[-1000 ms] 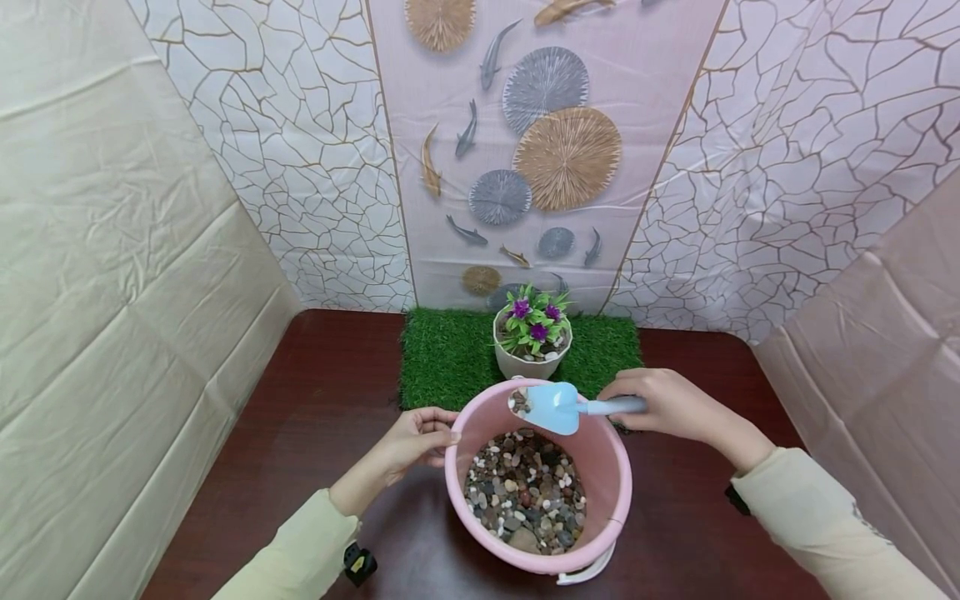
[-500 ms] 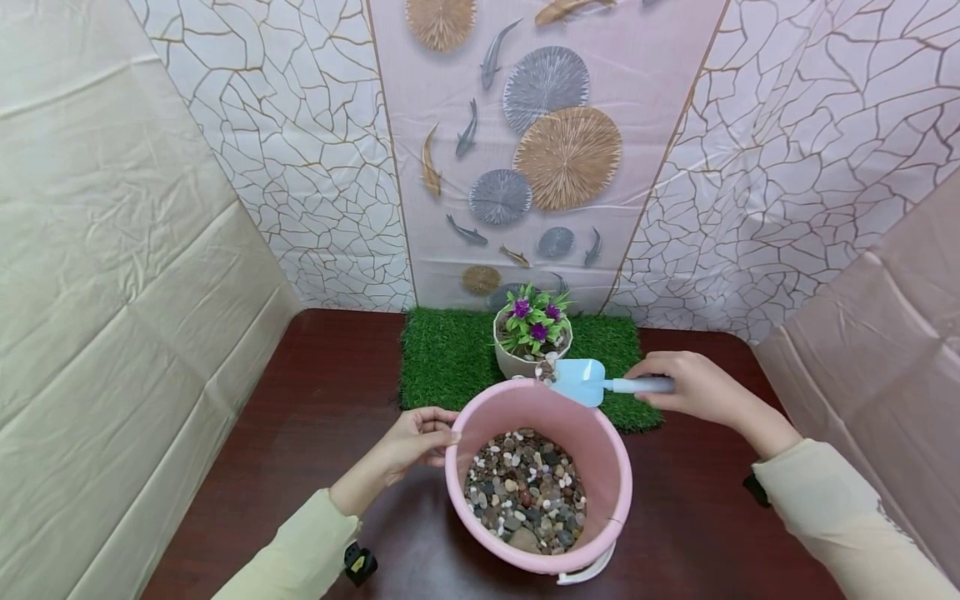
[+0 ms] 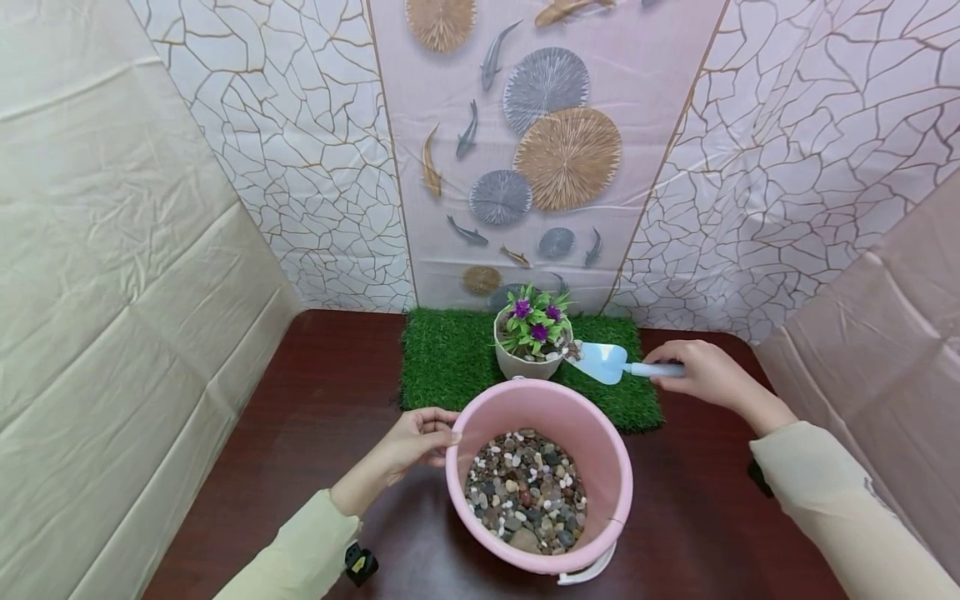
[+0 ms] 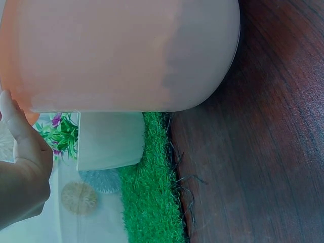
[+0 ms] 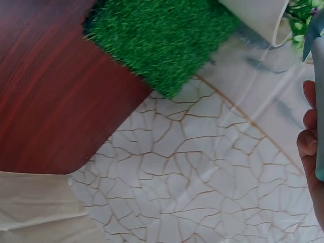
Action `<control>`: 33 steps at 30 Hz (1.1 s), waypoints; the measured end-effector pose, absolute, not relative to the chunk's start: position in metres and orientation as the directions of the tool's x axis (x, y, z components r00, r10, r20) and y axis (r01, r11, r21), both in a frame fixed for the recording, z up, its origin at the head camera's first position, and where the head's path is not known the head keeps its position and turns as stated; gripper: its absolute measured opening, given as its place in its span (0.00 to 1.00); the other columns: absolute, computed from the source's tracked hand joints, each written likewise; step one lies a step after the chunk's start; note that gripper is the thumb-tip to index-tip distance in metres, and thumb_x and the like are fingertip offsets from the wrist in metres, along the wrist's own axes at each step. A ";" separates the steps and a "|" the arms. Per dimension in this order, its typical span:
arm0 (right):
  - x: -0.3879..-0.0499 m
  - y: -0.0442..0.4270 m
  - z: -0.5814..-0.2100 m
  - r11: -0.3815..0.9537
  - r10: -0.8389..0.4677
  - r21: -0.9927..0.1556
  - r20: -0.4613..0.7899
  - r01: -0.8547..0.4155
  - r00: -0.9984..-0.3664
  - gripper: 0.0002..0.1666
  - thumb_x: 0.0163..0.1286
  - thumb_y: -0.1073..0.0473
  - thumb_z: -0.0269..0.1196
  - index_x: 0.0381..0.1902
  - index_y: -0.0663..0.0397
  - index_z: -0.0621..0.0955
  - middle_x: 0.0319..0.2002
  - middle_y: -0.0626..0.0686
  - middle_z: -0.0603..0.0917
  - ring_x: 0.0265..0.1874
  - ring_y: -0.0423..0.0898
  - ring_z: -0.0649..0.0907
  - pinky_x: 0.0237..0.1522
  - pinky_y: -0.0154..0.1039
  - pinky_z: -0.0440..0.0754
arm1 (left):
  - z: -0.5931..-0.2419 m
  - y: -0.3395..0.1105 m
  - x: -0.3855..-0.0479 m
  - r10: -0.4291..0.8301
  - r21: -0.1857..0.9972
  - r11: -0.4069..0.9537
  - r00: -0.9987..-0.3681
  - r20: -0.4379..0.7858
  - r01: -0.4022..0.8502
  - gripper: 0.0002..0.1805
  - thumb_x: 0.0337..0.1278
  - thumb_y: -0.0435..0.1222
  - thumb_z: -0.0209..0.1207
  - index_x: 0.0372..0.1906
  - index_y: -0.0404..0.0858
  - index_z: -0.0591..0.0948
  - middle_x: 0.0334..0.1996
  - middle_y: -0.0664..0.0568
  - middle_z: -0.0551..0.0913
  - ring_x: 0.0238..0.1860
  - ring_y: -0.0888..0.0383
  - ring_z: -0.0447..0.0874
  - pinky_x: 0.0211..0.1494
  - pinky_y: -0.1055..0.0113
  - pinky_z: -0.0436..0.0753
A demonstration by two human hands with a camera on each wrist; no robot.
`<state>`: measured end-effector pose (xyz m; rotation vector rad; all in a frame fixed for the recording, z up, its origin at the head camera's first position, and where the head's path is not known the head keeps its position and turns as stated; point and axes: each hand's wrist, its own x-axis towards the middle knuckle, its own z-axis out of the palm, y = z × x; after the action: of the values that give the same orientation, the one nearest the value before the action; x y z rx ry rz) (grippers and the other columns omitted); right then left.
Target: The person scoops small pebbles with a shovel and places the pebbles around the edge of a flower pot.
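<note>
The glossy blue trowel (image 3: 603, 363), gripped by the right hand (image 3: 701, 377), bears rounded pebbles (image 3: 574, 351) at the rim of a pale pot (image 3: 521, 365) on bristly turf (image 3: 448, 358). The left hand (image 3: 412, 440) holds a round pink bucket (image 3: 592, 433) by its rim on the wood-grained surface (image 3: 330, 379).

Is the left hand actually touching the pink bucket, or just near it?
Touching. In the head view, the left hand holds the pink bucket at its rim, thumb lapping over the edge.

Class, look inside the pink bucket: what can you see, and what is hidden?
Inside the pink bucket lie mixed pebbles, mostly brown and grey with some white. Its floor and any lower pebbles are covered by the top layer.
</note>
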<state>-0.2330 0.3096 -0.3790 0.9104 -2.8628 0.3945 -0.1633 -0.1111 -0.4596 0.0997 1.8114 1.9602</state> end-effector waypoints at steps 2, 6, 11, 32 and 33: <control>-0.237 0.312 -0.383 0.802 -0.529 -0.224 0.165 -0.554 -0.833 0.09 0.55 0.64 0.68 0.36 0.54 0.85 0.32 0.49 0.85 0.20 0.34 0.70 0.23 0.30 0.67 | -0.460 -0.111 -0.163 0.379 0.958 -0.020 -0.889 -0.258 -0.287 0.24 0.53 0.28 0.58 0.56 0.22 0.71 0.26 0.57 0.80 0.25 0.66 0.81 0.26 0.77 0.84; -0.245 0.315 -0.389 0.818 -0.501 -0.246 0.139 -0.520 -0.854 0.08 0.56 0.65 0.67 0.36 0.56 0.84 0.29 0.47 0.85 0.19 0.35 0.69 0.22 0.30 0.66 | -0.460 -0.111 -0.163 0.379 0.957 -0.020 -0.888 -0.262 -0.290 0.24 0.53 0.28 0.58 0.56 0.23 0.71 0.26 0.57 0.80 0.25 0.66 0.81 0.26 0.78 0.83; -0.254 0.315 -0.393 0.835 -0.481 -0.245 0.112 -0.493 -0.870 0.09 0.57 0.64 0.67 0.37 0.58 0.84 0.27 0.48 0.84 0.20 0.37 0.72 0.22 0.33 0.68 | -0.461 -0.111 -0.164 0.378 0.957 -0.015 -0.888 -0.261 -0.288 0.24 0.53 0.29 0.59 0.56 0.23 0.71 0.26 0.57 0.80 0.25 0.66 0.81 0.26 0.77 0.83; -0.282 0.299 -0.393 0.878 -0.452 -0.124 0.104 -0.463 -0.886 0.08 0.57 0.64 0.66 0.35 0.59 0.83 0.29 0.55 0.85 0.22 0.46 0.79 0.22 0.43 0.77 | -0.459 -0.111 -0.163 0.368 0.959 0.002 -0.891 -0.266 -0.285 0.24 0.54 0.29 0.59 0.56 0.23 0.71 0.26 0.57 0.80 0.25 0.66 0.81 0.26 0.77 0.83; -0.282 0.298 -0.392 0.877 -0.455 -0.115 0.109 -0.466 -0.884 0.08 0.57 0.64 0.67 0.35 0.60 0.83 0.29 0.55 0.85 0.22 0.46 0.80 0.23 0.44 0.78 | -0.459 -0.111 -0.163 0.367 0.958 0.003 -0.891 -0.268 -0.287 0.24 0.54 0.29 0.59 0.56 0.23 0.71 0.26 0.57 0.80 0.25 0.66 0.81 0.25 0.78 0.83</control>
<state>-0.2823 0.2985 -0.3919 0.7287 -2.9675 0.2122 -0.1631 -0.1107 -0.4586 0.0818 1.8388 1.9393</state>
